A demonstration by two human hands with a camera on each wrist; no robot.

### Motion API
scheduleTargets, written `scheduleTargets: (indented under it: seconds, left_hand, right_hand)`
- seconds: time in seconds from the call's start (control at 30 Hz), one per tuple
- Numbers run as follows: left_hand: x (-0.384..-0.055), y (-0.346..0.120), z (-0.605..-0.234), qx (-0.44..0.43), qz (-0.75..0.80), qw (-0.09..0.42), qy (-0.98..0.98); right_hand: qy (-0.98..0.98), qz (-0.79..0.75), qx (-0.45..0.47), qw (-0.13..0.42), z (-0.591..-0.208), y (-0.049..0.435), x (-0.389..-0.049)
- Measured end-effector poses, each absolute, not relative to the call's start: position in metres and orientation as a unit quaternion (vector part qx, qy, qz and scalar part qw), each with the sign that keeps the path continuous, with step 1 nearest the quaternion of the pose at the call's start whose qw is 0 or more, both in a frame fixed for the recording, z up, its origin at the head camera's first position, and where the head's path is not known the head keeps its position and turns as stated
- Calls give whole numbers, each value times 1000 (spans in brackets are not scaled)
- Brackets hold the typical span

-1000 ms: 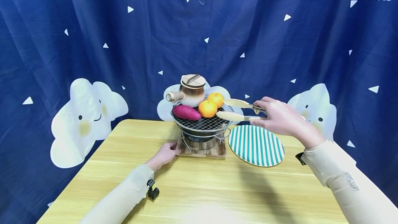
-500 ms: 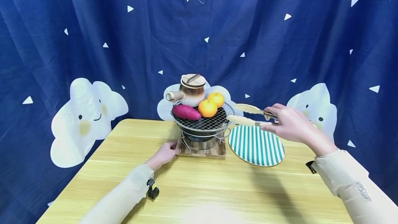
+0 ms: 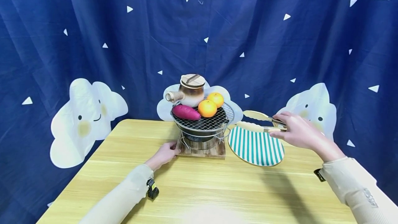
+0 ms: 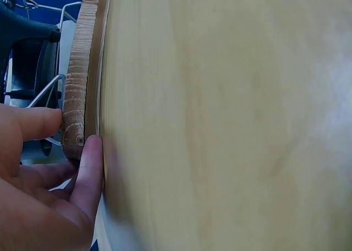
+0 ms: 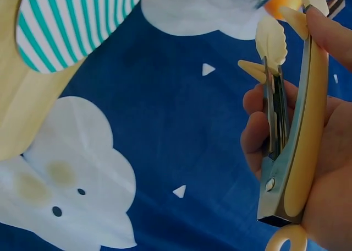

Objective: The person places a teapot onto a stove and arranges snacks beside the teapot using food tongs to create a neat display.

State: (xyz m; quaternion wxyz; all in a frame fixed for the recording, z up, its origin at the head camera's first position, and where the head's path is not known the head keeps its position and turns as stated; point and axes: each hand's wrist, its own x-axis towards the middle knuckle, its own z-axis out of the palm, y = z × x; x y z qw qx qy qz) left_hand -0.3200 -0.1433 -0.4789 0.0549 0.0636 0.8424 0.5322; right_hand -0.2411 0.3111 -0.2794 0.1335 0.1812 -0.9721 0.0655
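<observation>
In the head view my right hand [image 3: 300, 132] holds tongs [image 3: 252, 126] with cream-coloured tips, spread apart with nothing between them. They hover over the back of a round green-and-white striped mat [image 3: 256, 148]. The right wrist view shows thumb and fingers round the metal-and-cream handles. My left hand [image 3: 163, 155] pinches the left front corner of a square wooden board [image 3: 202, 152], thumb on top. On that board stands a small grill [image 3: 214, 124]. Its mesh bears a purple sweet potato [image 3: 186, 112], two oranges [image 3: 207, 108] and a lidded clay pot [image 3: 192, 94] with a side handle.
Everything stands on a light wooden table [image 3: 199, 186], the mat lying right of the grill. Behind it hangs a dark blue curtain [image 3: 149, 37] printed with clouds and triangles. Wire handles stick out at the grill's sides.
My right hand has drawn the tongs away from the oranges, to the right and slightly toward me. The left hand, board and food have not moved.
</observation>
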Motion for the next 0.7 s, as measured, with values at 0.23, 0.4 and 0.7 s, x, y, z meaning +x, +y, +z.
scheduleTargets:
  seconds: [0.23, 0.4, 0.7]
  left_hand:
    - [-320, -143, -479, 59, 537, 58, 839]
    - [-320, -143, -479, 60, 534, 56, 842]
    - [-320, -144, -478, 57, 534, 58, 842]
  right_hand:
    - [-972, 77, 178, 131, -291, 321, -242]
    - [-970, 94, 182, 132, -301, 330, -243]
    - [-965, 134, 188, 126, -320, 348, -249]
